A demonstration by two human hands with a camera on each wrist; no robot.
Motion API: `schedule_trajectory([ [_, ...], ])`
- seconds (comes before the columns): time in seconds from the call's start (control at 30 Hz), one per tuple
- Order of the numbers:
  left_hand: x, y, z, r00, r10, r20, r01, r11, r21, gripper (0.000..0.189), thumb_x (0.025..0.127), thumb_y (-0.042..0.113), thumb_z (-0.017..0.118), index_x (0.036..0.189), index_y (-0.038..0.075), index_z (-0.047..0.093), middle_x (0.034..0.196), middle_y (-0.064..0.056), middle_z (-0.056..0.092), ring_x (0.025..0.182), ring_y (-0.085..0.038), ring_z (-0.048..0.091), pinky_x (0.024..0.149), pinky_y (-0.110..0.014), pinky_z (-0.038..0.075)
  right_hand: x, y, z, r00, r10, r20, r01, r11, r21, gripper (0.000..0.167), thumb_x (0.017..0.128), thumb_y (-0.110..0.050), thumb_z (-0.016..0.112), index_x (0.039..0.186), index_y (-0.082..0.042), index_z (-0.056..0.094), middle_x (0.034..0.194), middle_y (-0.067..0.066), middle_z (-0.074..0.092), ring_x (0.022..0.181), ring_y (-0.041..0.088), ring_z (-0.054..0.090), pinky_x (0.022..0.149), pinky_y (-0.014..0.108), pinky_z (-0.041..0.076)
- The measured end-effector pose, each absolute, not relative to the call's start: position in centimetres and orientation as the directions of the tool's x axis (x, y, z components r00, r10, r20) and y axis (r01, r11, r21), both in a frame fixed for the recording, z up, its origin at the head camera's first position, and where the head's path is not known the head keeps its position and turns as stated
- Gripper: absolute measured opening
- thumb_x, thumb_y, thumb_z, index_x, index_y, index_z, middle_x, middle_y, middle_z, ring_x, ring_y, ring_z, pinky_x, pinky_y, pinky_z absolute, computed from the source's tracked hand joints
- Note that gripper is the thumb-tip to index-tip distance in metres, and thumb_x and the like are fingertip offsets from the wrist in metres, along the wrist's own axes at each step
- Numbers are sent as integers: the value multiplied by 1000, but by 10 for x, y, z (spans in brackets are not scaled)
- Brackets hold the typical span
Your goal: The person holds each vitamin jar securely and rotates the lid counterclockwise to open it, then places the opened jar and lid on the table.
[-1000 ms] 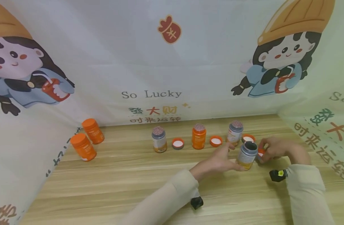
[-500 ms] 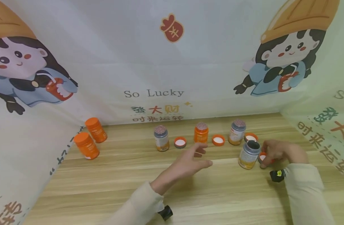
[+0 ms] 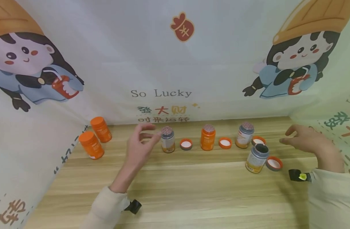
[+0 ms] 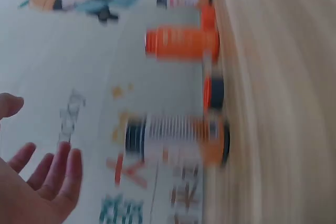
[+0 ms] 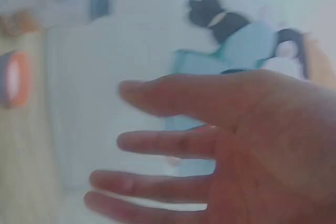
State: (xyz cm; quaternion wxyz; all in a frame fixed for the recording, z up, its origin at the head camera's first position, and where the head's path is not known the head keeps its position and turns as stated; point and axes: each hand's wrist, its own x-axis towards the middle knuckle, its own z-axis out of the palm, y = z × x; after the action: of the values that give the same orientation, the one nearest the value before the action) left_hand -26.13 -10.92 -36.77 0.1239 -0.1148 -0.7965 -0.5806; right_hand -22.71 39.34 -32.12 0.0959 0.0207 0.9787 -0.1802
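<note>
Head view: the left hand (image 3: 139, 143) hovers just left of a sealed gray jar (image 3: 167, 141), its thumb and fingers parted and gripping nothing. A gray-sided lid (image 3: 186, 144) lies just right of that jar, white inside facing up. Next along the row stands a sealed orange jar (image 3: 207, 139) with an orange lid (image 3: 225, 143) near its right side. Farther right are a rear gray jar (image 3: 245, 136), also sealed, and a rear lid (image 3: 258, 140). In front of these stands an unsealed gray jar (image 3: 256, 160), upright, its dark mouth showing, with a front lid (image 3: 274, 163) just to its right. The right hand (image 3: 308, 140) is to the right of this group, apart from it, fingers loosely bent, nothing gripped. At the far left, 2 capped orange jars (image 3: 92, 147) stand on the wooden table (image 3: 175, 194) before a printed cloth (image 3: 220, 70).

Left wrist view: turned sideways and blurred, it shows a gap between the left hand's loose fingers and the sealed gray jar.

Right wrist view: 4 digits of the right hand stretch out apart from each other, grip loose; a blurred lid (image 5: 16, 80) sits at the left edge.
</note>
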Motion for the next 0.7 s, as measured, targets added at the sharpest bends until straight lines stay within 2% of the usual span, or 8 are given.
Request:
schedule_trajectory([
  [0.07,-272,-129,-368,-894,-72,442,385,379,841,50,93,28,77,133,5,57,133,-12,61,110,-26,65,89,-35,60,-223,386,-311,-992,7,-125,52,931,-361,60,103,-40,58,130,14,49,121,39,61,96,44,66,73,49,57],
  [0.17,-288,-161,-372,-739,-219,637,441,558,703,50,90,25,79,129,0,60,126,-19,61,111,-32,59,96,-39,52,-218,372,-300,-998,-48,-31,-31,910,-414,55,105,-38,57,134,8,50,120,35,65,89,32,70,68,39,58],
  [0.27,-298,-192,-377,-582,-322,746,384,700,602,45,89,24,77,123,-2,61,120,-25,59,113,-41,52,92,-47,45,-213,357,-293,-991,-130,40,-134,878,-459,52,104,-33,60,140,2,48,122,29,67,88,22,71,67,30,57],
  [0.33,-302,-209,-381,-540,-382,750,298,747,595,45,90,27,73,121,-2,61,118,-26,59,114,-44,50,93,-51,42,-210,347,-290,-982,-174,78,-190,861,-472,50,104,-30,61,143,-3,46,122,23,68,89,18,70,69,28,56],
  [0.43,-306,-228,-387,-582,-473,661,150,736,660,54,91,38,71,128,1,58,125,-26,57,119,-44,46,94,-52,40,-209,332,-288,-960,-217,178,-277,834,-478,45,103,-24,63,142,-7,48,117,15,70,87,9,68,68,25,55],
  [0.57,-310,-244,-395,-689,-577,437,-3,606,795,76,90,56,70,143,7,47,140,-19,51,126,-36,42,100,-48,37,-213,313,-292,-910,-233,343,-386,779,-495,35,100,-15,66,133,-9,57,106,12,73,77,-1,66,64,21,55],
  [0.7,-313,-252,-400,-719,-640,270,-83,465,881,88,87,64,70,151,15,35,153,-10,42,134,-29,40,111,-46,37,-219,293,-297,-893,-262,367,-433,728,-532,30,100,-13,66,129,-9,59,102,11,73,71,2,67,63,23,57],
])
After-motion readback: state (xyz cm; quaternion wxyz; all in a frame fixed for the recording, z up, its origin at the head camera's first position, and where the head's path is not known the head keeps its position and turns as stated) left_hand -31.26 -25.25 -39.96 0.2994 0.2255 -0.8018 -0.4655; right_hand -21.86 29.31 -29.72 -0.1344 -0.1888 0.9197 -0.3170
